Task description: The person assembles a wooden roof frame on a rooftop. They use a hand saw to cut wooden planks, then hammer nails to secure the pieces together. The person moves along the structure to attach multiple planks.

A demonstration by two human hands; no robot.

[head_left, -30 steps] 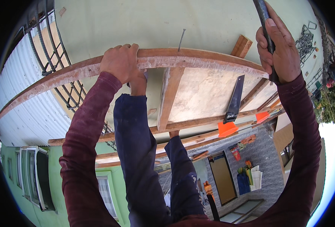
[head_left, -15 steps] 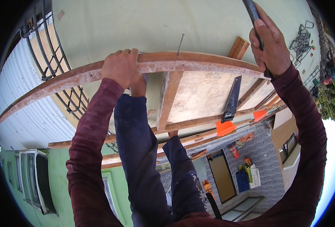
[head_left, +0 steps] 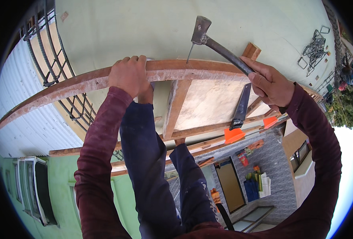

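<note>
My right hand (head_left: 271, 85) is closed around the metal handle of a dark hammer (head_left: 228, 55). The hammer's head, flared like a hatchet at its far end, sits right at the top of a long nail (head_left: 190, 54). The nail stands, leaning slightly, in the upper edge of a long reddish wooden beam (head_left: 164, 71). To the left of the nail, my left hand (head_left: 128, 75) grips the same beam, its fingers wrapped over the top edge. A crosspiece (head_left: 176, 105) and a pale panel (head_left: 208, 99) join the beam in a frame.
A handsaw (head_left: 242, 107) lies on the frame, near orange pieces (head_left: 234, 135). A short wood block (head_left: 251, 51) rests behind the beam. Steel rebar (head_left: 57, 59) and corrugated sheeting (head_left: 37, 111) are at left; bent wire ties (head_left: 316, 49) lie far right. My legs straddle the lower rails.
My right hand has swung the hammer down and left, bringing its head into view at the nail's top. My left hand stays on the beam.
</note>
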